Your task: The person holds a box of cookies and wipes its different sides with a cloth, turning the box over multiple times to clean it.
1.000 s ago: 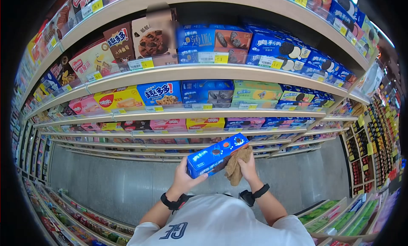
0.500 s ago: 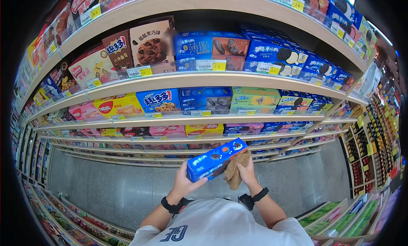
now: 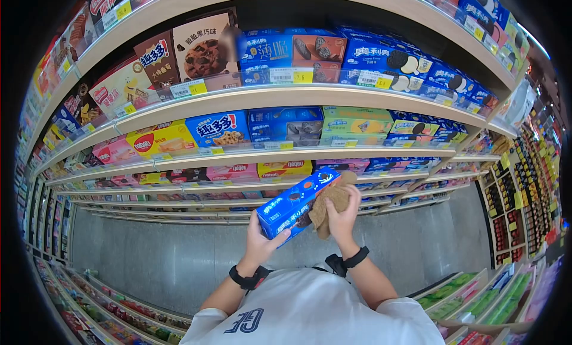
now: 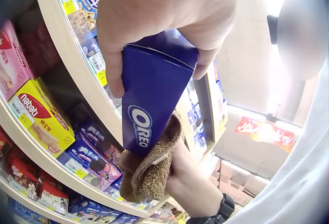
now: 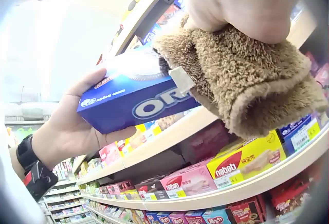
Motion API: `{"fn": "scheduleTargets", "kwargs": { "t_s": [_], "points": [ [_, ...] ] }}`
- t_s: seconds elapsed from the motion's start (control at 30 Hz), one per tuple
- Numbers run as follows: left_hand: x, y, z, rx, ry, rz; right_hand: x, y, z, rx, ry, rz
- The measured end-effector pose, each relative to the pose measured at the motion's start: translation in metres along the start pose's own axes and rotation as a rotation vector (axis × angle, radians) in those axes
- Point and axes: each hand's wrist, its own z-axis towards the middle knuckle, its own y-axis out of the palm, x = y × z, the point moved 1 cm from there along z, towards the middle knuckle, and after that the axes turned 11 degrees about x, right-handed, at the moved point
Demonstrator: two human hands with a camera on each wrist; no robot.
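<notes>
A long blue Oreo box [image 3: 293,203] is held at a slant in front of the shelves, its right end raised. My left hand [image 3: 261,240] grips its lower left end, thumb on one side and fingers on the other, as the left wrist view of the box [image 4: 154,90] shows. My right hand [image 3: 344,217] holds a brown fluffy cloth [image 3: 328,209] against the box's right end. In the right wrist view the cloth [image 5: 231,69] hangs folded under that hand and covers part of the box [image 5: 133,100].
Shelves [image 3: 268,101] packed with biscuit boxes run across the front, with price tags [image 3: 292,75] along their edges. Grey floor [image 3: 179,244] lies below. Low racks [image 3: 471,297] stand at the lower right, and another rack [image 3: 512,208] at the far right.
The box and both hands have moved up slightly, and the box is more steeply tilted. The right hand and cloth have risen along the box's right end. The shelf view has shifted a little.
</notes>
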Motion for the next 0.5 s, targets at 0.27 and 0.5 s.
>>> {"fn": "scheduleTargets", "kwargs": {
  "t_s": [0.27,0.5],
  "points": [
    [-0.018,-0.01,0.002,-0.001,0.031,-0.031,-0.039,0.016,-0.047,-0.41,-0.567,0.164],
    [-0.002,-0.04,-0.012,0.065,-0.009,-0.131,-0.03,0.015,-0.017,-0.586,-0.583,-0.093]
  ]
}}
